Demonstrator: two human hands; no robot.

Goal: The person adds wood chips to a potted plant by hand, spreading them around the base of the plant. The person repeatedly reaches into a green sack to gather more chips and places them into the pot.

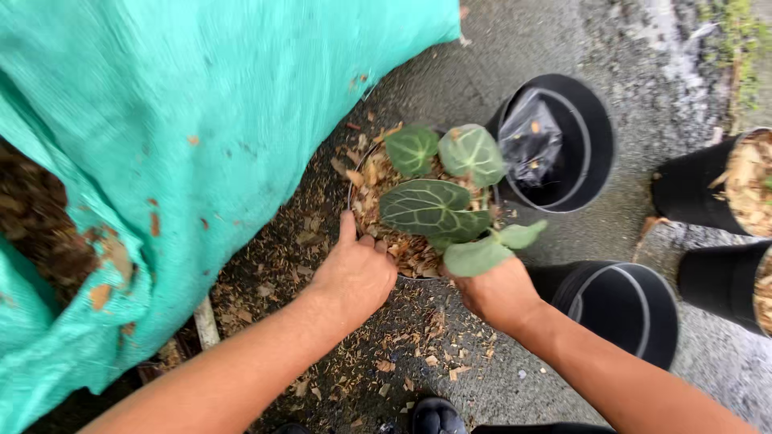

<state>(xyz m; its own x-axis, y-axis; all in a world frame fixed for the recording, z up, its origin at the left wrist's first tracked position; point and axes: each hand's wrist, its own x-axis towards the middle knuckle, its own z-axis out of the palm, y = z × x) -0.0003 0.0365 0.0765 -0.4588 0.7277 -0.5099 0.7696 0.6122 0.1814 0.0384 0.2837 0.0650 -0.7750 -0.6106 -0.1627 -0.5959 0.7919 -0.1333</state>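
Grey, wet concrete ground (515,48) fills the background, strewn near its middle with brown wood chips (402,362). Most of the left side is covered by a large turquoise mesh sack (201,120), torn open at the left edge so that brown chips are seen inside. At the middle of the ground a black round plastic pot (355,173) is set, filled with brown bark pieces and planted with a dark green, pale-veined leafy plant (434,207). The pot's near rim is gripped by the left hand (354,277), its thumb laid along the left wall. The near right rim is met by the right hand (498,293), but its fingers are hidden under a leaf, so its grip cannot be told. Just beyond the pot, an empty black pot holding a crumpled black plastic bag (531,141) is seen; another empty black pot (623,309) stands at the right, with two chip-filled black pots (691,189) toward the right edge.
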